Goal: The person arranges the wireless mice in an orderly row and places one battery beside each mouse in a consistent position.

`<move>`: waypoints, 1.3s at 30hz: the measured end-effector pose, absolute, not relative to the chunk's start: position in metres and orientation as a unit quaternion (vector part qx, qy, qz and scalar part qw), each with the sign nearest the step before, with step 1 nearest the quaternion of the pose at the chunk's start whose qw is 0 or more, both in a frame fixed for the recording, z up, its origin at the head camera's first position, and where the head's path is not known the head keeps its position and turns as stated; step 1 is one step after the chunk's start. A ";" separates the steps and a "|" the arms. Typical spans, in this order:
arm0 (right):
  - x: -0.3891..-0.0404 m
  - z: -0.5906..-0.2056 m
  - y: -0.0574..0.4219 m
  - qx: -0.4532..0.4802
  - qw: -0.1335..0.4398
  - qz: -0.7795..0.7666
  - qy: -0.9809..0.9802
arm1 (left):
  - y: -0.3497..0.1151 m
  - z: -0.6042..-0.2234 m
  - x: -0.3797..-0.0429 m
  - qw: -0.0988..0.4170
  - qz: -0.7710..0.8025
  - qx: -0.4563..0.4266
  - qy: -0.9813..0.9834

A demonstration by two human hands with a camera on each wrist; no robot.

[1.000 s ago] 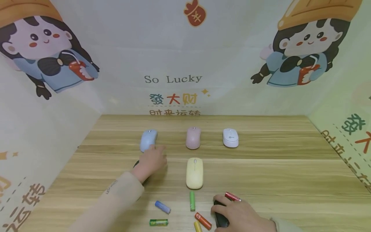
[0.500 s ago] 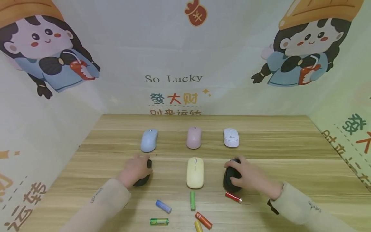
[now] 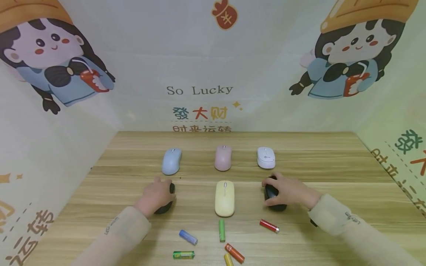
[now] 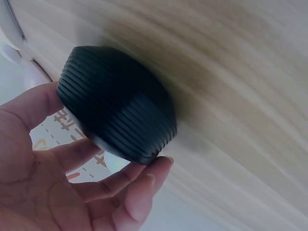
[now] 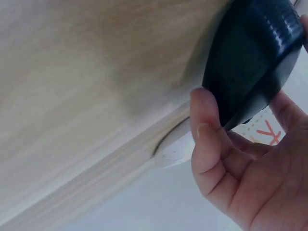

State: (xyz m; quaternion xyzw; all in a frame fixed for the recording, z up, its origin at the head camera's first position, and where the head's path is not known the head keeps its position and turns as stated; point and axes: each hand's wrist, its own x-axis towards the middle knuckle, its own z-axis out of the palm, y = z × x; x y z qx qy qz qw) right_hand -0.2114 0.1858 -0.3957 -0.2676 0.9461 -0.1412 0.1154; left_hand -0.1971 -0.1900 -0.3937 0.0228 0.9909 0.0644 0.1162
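Observation:
My left hand [image 3: 154, 195] grips a black computer mouse [image 3: 164, 208] on the left of the wooden tabletop. Its ribbed side faces the left wrist view, with thumb and fingers around the mouse's edges. Over to the right, my right hand [image 3: 291, 189] holds another black mouse [image 3: 272, 191] between thumb and fingers, at or just above the wood; which of these I cannot tell. Between the hands lies a yellow mouse [image 3: 224, 198]. Behind stand a blue mouse [image 3: 171, 161], a pink mouse [image 3: 223, 158] and a white mouse [image 3: 266, 157], touched by neither hand.
Several batteries lie in front: a blue one [image 3: 188, 237], a light green one [image 3: 222, 230], a red one [image 3: 269, 225], an orange-red one [image 3: 234, 252], a green-and-gold one [image 3: 183, 255] and a yellow one [image 3: 228, 259]. Printed cloth [image 3: 143, 74] walls the table's back and sides.
My right hand has carried its black mouse from the front, among the batteries, to right of the yellow mouse. My left hand has drawn back from beside the blue mouse onto the left black mouse.

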 end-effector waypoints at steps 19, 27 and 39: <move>-0.214 -0.408 0.190 -0.281 0.110 -0.132 0.944 | -0.192 -0.392 -0.197 0.120 0.094 0.006 0.988; -0.216 -0.411 0.189 -0.262 0.130 -0.148 0.945 | -0.193 -0.393 -0.198 0.115 0.099 0.003 0.988; -0.212 -0.411 0.190 -0.249 0.137 -0.143 0.948 | -0.192 -0.397 -0.200 0.113 0.105 0.008 0.988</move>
